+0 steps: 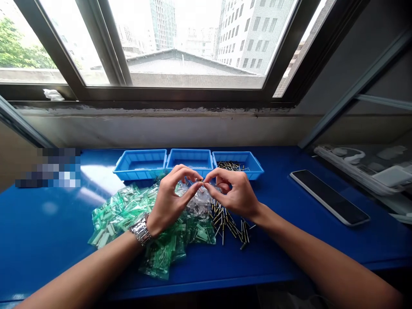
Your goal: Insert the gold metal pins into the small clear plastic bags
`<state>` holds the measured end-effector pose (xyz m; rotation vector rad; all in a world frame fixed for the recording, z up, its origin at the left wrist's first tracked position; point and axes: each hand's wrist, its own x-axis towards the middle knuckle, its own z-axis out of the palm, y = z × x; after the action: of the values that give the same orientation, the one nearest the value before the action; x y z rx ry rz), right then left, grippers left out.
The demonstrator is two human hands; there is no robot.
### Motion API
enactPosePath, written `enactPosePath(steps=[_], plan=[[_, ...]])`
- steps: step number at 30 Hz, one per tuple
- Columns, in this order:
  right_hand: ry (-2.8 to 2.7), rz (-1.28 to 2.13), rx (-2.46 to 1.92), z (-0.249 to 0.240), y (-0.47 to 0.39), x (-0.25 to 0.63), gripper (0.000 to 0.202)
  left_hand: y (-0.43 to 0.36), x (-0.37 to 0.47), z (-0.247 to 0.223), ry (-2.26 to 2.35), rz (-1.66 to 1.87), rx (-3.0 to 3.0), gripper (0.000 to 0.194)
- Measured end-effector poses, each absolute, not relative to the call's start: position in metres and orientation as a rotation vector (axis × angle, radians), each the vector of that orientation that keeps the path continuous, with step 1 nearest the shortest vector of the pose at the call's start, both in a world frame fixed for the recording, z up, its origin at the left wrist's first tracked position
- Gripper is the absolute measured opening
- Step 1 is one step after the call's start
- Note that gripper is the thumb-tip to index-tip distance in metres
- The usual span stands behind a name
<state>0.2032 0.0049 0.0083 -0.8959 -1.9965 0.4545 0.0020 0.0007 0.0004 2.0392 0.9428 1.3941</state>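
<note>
My left hand [174, 197], with a metal watch on the wrist, pinches thumb against index finger. Its fingertips meet those of my right hand [236, 191], also in a pinch, above the middle of the table. Something tiny and dark shows where the fingertips join, too small to name. Below my left hand lies a heap of green plastic packets [125, 210] with pale pieces inside. Clear plastic packets [199, 204] lie between the hands. Under my right hand, thin black-and-silver pins with gold bands [225, 223] are scattered loose.
Behind the hands stand three blue trays in a row: a left tray [141, 173], a middle tray [190, 153] and a right tray [255, 171] with more pins. A phone [330, 197] lies at the right on the blue table [257, 266]. A window rises beyond the table.
</note>
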Motion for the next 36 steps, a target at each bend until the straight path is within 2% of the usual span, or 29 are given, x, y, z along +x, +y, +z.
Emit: enactPosePath(steps=[10,24,31,36], plan=[[-1.933,0.403,-0.797,0.01,-0.001,0.201,0.007,-0.001,0.003,-0.001,0.917,1.261,2.167,0.006],[-2.136,0.51,-0.867,0.007,0.014,0.21,0.015,0.0,0.0,-0.001,0.972,1.32,2.122,0.011],[-2.012,0.07,-1.243,0.033,0.039,0.259,0.019,0.004,-0.001,-0.002,1.028,1.44,2.048,0.015],[-2.117,0.07,-1.509,0.038,0.048,0.281,0.02,0.008,-0.003,-0.005,0.995,1.402,2.081,0.02]])
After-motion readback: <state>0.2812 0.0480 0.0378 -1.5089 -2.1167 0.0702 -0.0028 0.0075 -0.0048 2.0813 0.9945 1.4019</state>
